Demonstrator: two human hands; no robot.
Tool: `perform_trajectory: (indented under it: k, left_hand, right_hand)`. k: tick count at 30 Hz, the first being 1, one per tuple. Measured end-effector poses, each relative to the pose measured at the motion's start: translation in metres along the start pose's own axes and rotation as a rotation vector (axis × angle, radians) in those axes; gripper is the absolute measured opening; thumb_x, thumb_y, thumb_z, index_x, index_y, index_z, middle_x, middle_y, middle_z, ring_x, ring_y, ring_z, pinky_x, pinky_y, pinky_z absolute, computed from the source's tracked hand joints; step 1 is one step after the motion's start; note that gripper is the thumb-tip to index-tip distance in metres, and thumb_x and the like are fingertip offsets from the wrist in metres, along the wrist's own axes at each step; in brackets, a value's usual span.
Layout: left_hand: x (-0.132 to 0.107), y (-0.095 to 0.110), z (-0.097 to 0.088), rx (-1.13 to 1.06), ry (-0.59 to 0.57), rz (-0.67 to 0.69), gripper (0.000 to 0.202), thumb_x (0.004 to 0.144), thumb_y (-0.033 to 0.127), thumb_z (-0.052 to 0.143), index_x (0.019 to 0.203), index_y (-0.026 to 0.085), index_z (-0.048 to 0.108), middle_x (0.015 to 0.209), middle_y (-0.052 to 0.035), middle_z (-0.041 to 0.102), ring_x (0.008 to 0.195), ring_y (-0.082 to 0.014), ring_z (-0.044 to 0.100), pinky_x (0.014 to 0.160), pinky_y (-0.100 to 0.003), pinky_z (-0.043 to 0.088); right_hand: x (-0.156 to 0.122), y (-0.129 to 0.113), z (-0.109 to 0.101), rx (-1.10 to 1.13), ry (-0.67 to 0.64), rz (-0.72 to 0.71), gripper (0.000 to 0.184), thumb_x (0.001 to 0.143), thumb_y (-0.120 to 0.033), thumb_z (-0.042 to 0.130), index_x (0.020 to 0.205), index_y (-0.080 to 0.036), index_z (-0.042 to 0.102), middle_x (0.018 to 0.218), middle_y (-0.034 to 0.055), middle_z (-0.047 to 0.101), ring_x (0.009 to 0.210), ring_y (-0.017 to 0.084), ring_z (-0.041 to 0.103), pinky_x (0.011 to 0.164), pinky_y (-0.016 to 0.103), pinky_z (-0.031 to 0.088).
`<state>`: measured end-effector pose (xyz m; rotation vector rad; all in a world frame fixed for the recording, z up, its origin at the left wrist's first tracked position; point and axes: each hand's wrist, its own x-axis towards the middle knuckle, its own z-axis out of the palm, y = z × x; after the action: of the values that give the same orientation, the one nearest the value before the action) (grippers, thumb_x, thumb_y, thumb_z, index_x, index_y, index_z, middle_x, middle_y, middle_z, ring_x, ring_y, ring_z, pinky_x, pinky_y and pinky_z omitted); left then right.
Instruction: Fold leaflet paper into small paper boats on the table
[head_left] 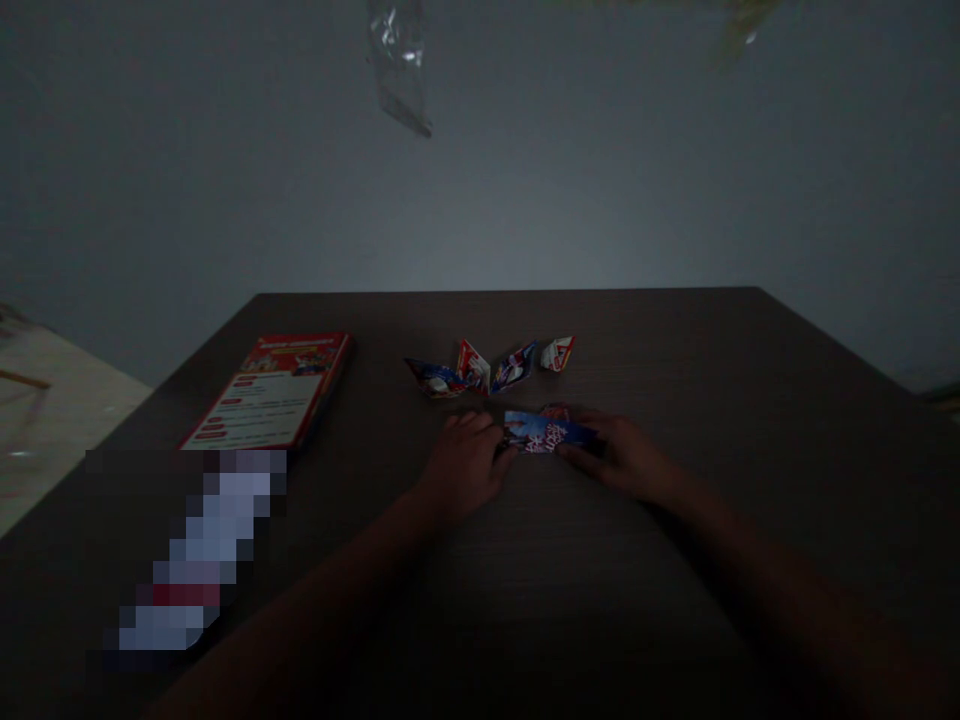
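A blue printed piece of folded paper with white lettering lies low over the table between my hands. My left hand has its fingers curled and its thumb at the paper's left edge, holding it there. Gripping the right end is my right hand, thumb along the near edge and fingers over the far side. A reddish printed part shows just behind the blue strip. Beyond the hands stand several folded paper pieces: a dark blue one, a red and white one, a blue one and a small white-red one.
A thick red-edged book or box with printed text lies at the left of the dark table. Nearer me is a pixelated whitish object. A clear plastic bag hangs on the wall behind.
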<state>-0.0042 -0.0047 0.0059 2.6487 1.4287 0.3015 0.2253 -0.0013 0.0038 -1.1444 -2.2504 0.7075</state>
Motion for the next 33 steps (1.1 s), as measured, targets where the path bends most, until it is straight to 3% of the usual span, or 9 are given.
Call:
perform_trajectory:
  k: [3,9,14,22,33]
  left_hand:
    - [0.001,0.002,0.0,0.016,-0.005,-0.039,0.03,0.09,0.037,0.039,0.085,0.016,0.06,0.092,-0.0076,0.058,0.091,-0.0224,0.05,0.078,-0.036,0.035]
    - [0.001,0.006,-0.002,0.031,-0.038,-0.105,0.032,0.09,0.038,0.038,0.087,0.017,0.061,0.095,-0.0094,0.059,0.094,-0.0242,0.051,0.077,-0.038,0.035]
    - [0.002,0.007,0.001,0.029,-0.021,-0.145,0.029,0.088,0.037,0.041,0.087,0.018,0.062,0.098,-0.009,0.06,0.095,-0.0247,0.051,0.077,-0.039,0.035]
    - [0.005,0.008,-0.001,0.04,-0.034,-0.168,0.028,0.086,0.036,0.043,0.082,0.017,0.063,0.095,-0.0091,0.063,0.094,-0.0252,0.053,0.077,-0.039,0.036]
    - [0.011,0.01,-0.007,0.045,-0.118,-0.183,0.031,0.087,0.035,0.04,0.081,0.015,0.063,0.095,-0.0127,0.064,0.095,-0.0285,0.055,0.079,-0.044,0.039]
  right_hand:
    - [0.001,0.0,0.001,-0.034,-0.007,0.056,0.025,0.084,-0.026,0.052,0.105,-0.018,0.063,0.114,0.0088,0.064,0.092,0.02,0.063,0.079,0.03,0.048]
    - [0.004,-0.003,0.002,-0.178,-0.029,0.152,0.021,0.084,-0.03,0.051,0.075,-0.015,0.063,0.08,0.007,0.066,0.066,0.016,0.059,0.062,0.027,0.042]
    - [0.007,-0.006,0.002,-0.24,-0.061,0.244,0.025,0.084,-0.035,0.049,0.073,-0.016,0.061,0.07,0.0048,0.063,0.058,0.015,0.055,0.055,0.025,0.036]
    - [0.01,-0.007,0.002,-0.3,-0.091,0.31,0.027,0.084,-0.037,0.048,0.074,-0.016,0.062,0.074,0.0069,0.065,0.06,0.016,0.056,0.054,0.025,0.034]
    - [0.018,-0.012,0.0,-0.407,-0.175,0.442,0.033,0.085,-0.041,0.046,0.07,-0.016,0.061,0.065,0.0065,0.064,0.055,0.016,0.055,0.049,0.026,0.029]
